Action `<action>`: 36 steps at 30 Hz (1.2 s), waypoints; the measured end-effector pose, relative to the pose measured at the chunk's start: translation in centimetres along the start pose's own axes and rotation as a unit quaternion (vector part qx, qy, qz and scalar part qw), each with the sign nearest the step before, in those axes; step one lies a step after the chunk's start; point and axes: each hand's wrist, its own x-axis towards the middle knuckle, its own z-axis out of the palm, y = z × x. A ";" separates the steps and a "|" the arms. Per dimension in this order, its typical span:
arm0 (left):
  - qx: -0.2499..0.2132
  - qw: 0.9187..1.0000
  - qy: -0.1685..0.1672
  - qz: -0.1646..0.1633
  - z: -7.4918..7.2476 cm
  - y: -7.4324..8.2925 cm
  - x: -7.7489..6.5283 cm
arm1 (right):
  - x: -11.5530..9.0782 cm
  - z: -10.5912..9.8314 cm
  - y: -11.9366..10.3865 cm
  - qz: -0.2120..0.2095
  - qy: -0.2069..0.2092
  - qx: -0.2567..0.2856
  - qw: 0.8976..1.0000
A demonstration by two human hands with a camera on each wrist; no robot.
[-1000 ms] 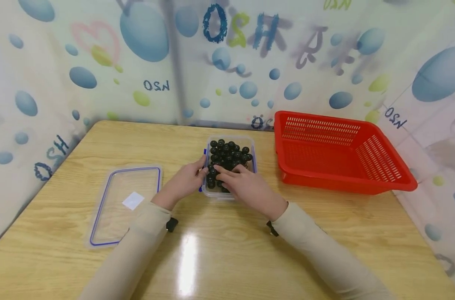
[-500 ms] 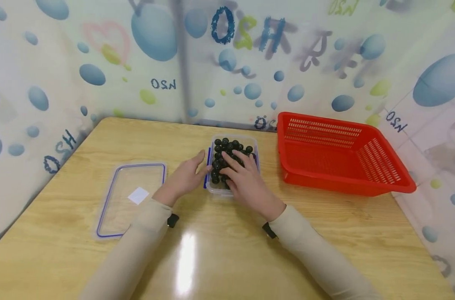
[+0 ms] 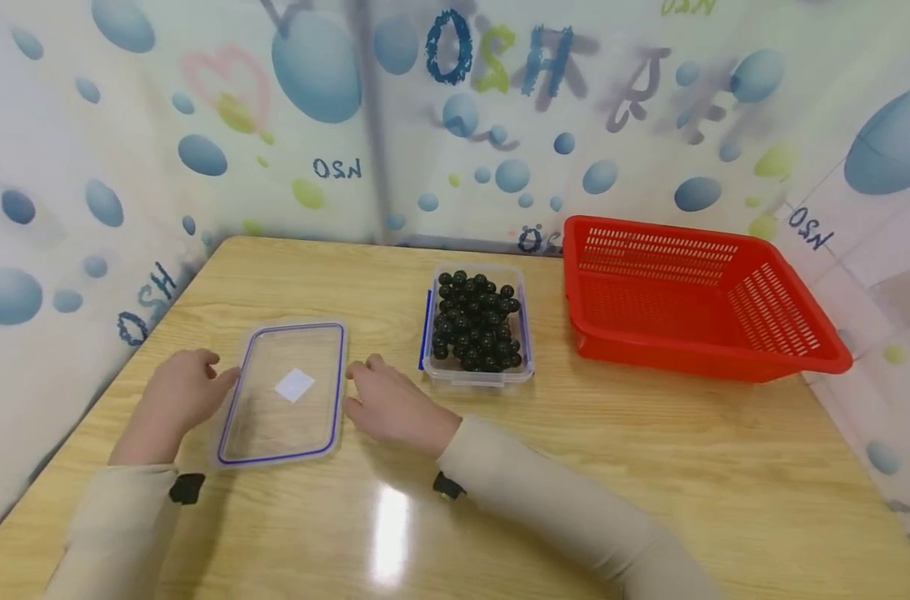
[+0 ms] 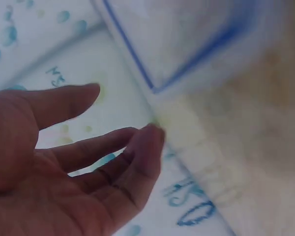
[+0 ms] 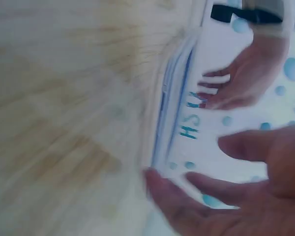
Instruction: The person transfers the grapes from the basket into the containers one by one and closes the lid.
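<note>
A clear plastic lid [image 3: 290, 429] with a blue seal and a white square label [image 3: 295, 385] lies on the wooden table. My left hand [image 3: 177, 396] is at its left edge, thumb and fingers spread and loosely bent; the left wrist view shows nothing between them. At the lid's right edge is my right hand [image 3: 395, 404], its fingers apart and bent in the right wrist view [image 5: 226, 191], also holding nothing. Whether the right fingertips touch the lid I cannot tell. A clear container [image 3: 473, 377] full of glossy dark round balls [image 3: 473, 321] stands uncovered right of the lid.
A red slotted plastic basket [image 3: 650, 308] stands at the back right. Behind the table [image 3: 575, 467] hangs a sheet with blue spots and lettering [image 3: 511, 175], which also rises along both sides.
Both hands have left the container of dark balls and moved left to either side of the lid. My right hand no longer touches the balls. The view has shifted slightly.
</note>
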 end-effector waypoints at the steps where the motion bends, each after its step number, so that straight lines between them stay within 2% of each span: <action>1: -0.003 1.000 -0.019 -0.013 0.2 -0.6 -0.3 | 0.6 0.3 -0.1 0.018 -0.019 0.000 1.000; 3: -0.009 0.998 -0.050 -0.031 0.7 -1.2 -0.6 | 1.7 0.8 0.0 0.044 -0.048 0.004 0.998; 5: -0.024 0.997 -0.064 -0.045 1.2 -1.4 -0.8 | 2.7 1.1 0.1 0.058 -0.055 0.012 0.997; 10: -0.075 0.993 -0.065 -0.058 2.1 -1.1 -0.8 | 4.6 1.2 0.6 0.092 -0.038 0.063 0.993; 13: -0.114 0.989 -0.069 -0.064 2.5 -1.1 -0.8 | 5.3 1.2 0.9 0.133 -0.036 0.110 0.984; 17: -0.161 0.982 -0.071 -0.061 2.2 -0.8 -1.1 | 5.4 0.7 1.2 0.176 -0.034 0.149 0.972; 21: -0.191 0.980 -0.052 -0.036 0.6 0.3 -1.2 | 4.3 -1.4 1.3 0.179 -0.012 0.232 0.956; 24: -0.212 0.977 -0.033 -0.014 -1.0 2.3 -0.6 | 2.8 -4.2 1.7 0.162 0.015 0.324 0.932; 26: -0.229 0.973 -0.029 0.001 -1.8 4.3 0.2 | 1.7 -6.5 2.5 0.151 0.032 0.353 0.923; 31: -0.283 0.957 -0.041 0.040 -2.6 10.1 2.8 | -1.2 -11.8 6.0 0.140 0.080 0.362 0.918; 33: -0.312 0.947 -0.051 0.055 -2.1 12.3 3.9 | -2.2 -13.3 7.7 0.147 0.089 0.363 0.916; 36: -0.354 0.931 -0.075 0.057 -0.7 15.2 5.4 | -3.6 -14.8 10.3 0.180 0.096 0.349 0.915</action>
